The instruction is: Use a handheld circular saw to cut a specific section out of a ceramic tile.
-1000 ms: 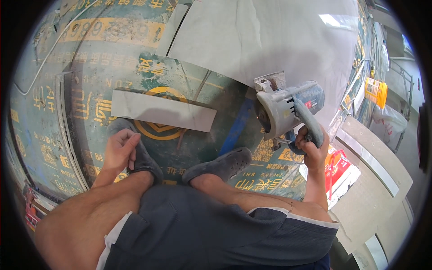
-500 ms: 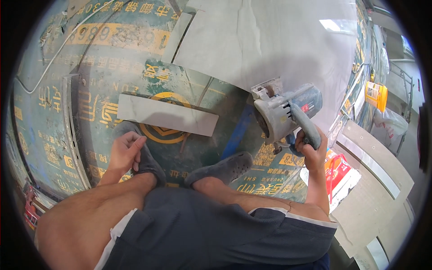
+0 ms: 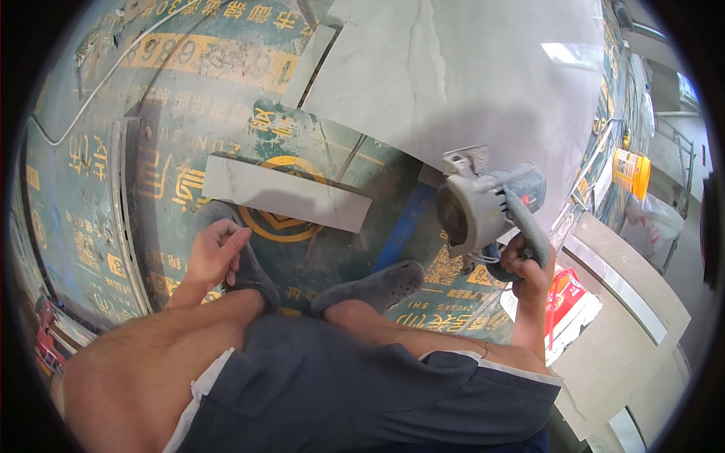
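Observation:
My right hand (image 3: 527,264) is wrapped round the rear handle of a dusty handheld circular saw (image 3: 483,208) with a grey guard and a blue motor housing. The saw hangs tilted above the near edge of a large pale grey slab (image 3: 423,68). My left hand (image 3: 217,253) hangs beside my left shoe, its fingers loosely bent and nothing visible in them. Ahead of it, a narrow strip of pale tile (image 3: 287,192) lies across the green floor covering, just beyond my feet.
Blue tape (image 3: 402,230) runs along the floor beneath the saw. A metal rail (image 3: 124,204) lies at left, and a white cable (image 3: 98,90) curves at far left. At right are a yellow bucket (image 3: 630,172), a red-and-white bag (image 3: 568,302) and grey boards (image 3: 619,325).
The saw has come back slightly toward me and to the right, turning so its guard shows more fully. My left hand has loosened a little. The tile strip still lies in place.

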A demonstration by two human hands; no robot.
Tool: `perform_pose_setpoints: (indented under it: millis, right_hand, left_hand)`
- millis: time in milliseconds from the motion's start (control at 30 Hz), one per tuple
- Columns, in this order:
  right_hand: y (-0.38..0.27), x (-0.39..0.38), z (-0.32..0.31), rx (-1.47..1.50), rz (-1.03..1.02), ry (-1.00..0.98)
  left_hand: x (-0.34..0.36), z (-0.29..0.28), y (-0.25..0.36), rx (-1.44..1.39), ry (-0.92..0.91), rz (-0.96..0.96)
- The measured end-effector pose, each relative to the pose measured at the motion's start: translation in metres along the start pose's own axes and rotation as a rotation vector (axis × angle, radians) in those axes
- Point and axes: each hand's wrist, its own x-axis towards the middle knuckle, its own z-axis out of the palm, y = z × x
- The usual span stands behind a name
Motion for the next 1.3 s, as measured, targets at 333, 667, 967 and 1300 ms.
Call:
perform_pose_setpoints:
  millis: [333, 667, 967, 1300]
  right_hand:
    - [0.001, -0.023, 0.006, 0.23, 0.002, 0.099]
    - [0.014, -0.026, 0.023, 0.091, -0.032, 0.088]
    - [0.014, -0.019, 0.027, -0.037, -0.064, 0.122]
    - [0.015, -0.02, 0.026, -0.043, -0.085, 0.107]
  left_hand:
    - [0.001, -0.001, 0.0, -0.069, -0.025, 0.003]
    - [0.003, 0.0, -0.002, -0.056, -0.027, 0.003]
    - [0.003, -0.002, -0.003, -0.029, -0.025, 0.015]
    - [0.002, -0.001, 0.0, -0.037, -0.016, -0.002]
